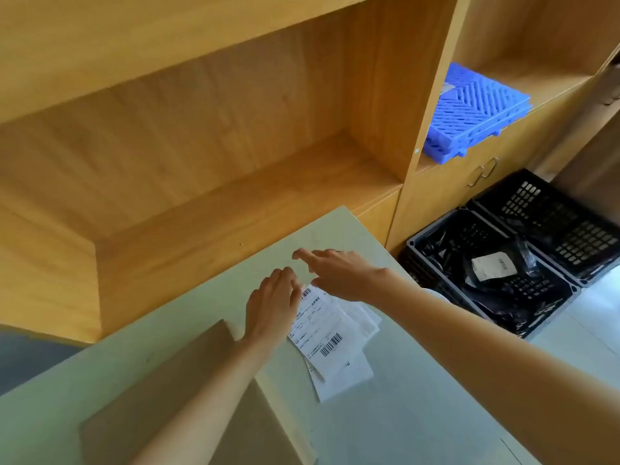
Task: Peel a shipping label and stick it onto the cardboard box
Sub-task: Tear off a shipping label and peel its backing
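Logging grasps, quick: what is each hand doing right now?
Left hand: open, fingertips at the top shipping label's edge, gripping nothing.
Right hand: open, fingers spread, holding nothing.

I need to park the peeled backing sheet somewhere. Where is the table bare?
Bare: the far corner of the table beyond both hands, and the near right stretch below the labels. Crowded: the middle, where the labels lie, and the near left under the cardboard.
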A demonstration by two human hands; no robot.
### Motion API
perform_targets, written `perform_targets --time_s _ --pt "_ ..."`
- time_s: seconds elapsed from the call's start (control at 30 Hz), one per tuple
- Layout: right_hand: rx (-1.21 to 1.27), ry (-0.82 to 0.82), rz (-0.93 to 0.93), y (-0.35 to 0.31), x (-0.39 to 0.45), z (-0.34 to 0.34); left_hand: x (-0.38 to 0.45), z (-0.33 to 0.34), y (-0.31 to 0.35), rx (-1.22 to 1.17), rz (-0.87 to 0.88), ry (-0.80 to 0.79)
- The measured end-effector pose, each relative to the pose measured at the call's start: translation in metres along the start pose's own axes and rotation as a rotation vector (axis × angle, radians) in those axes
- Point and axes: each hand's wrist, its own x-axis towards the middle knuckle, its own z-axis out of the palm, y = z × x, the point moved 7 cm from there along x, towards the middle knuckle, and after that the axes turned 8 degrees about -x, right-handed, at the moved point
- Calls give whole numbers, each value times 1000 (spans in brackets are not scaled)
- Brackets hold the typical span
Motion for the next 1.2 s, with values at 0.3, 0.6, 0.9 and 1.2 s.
perform_targets --time_s 0.3,0.6,0.9,1.2 --pt "-78 -293 -40 18 13 68 9 51 -46 149 -256 -333" --pt "-94 -158 -39 22 37 77 23 57 -51 106 -257 -328" --pt "-31 -77 43 27 45 67 27 56 -51 101 -192 -260" --pt "-76 -47 154 24 32 38 19 16 -33 140 11 -11"
